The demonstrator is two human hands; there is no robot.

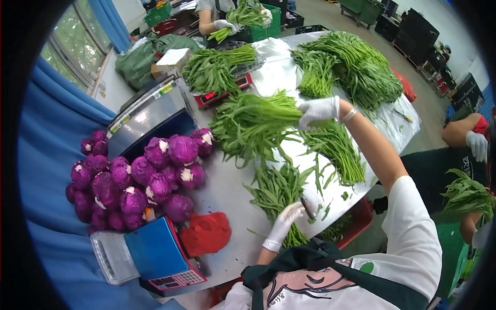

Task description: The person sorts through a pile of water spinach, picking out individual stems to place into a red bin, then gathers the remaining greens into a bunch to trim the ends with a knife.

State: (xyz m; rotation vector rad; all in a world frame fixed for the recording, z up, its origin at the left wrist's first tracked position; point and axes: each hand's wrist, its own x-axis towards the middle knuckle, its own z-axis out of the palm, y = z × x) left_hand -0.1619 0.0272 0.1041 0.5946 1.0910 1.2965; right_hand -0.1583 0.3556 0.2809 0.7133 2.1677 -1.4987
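My right hand [320, 112], in a white glove, is raised over the table and closed round the stems of a bunch of water spinach [258, 121], its leaves spreading left. Lower down, my gloved left hand [287, 219] curls over the stalks of a second bunch of water spinach [279, 188] lying at the table's near edge. A small dark, flat piece with a shiny edge [309, 207] is right at its fingertips. Between my two hands, another bunch of water spinach [338, 155] rests on the tabletop, with loose leaves and stem bits around it.
Purple cabbages [132, 178] pile up at left, beside scales [157, 248] and a red cloth [205, 234]. Greens sit on a red-lit scale [209, 96]; a large heap [356, 67] lies behind. Co-workers hold greens at the far side [227, 26] and right [467, 194]. A red crate [361, 219] stands below.
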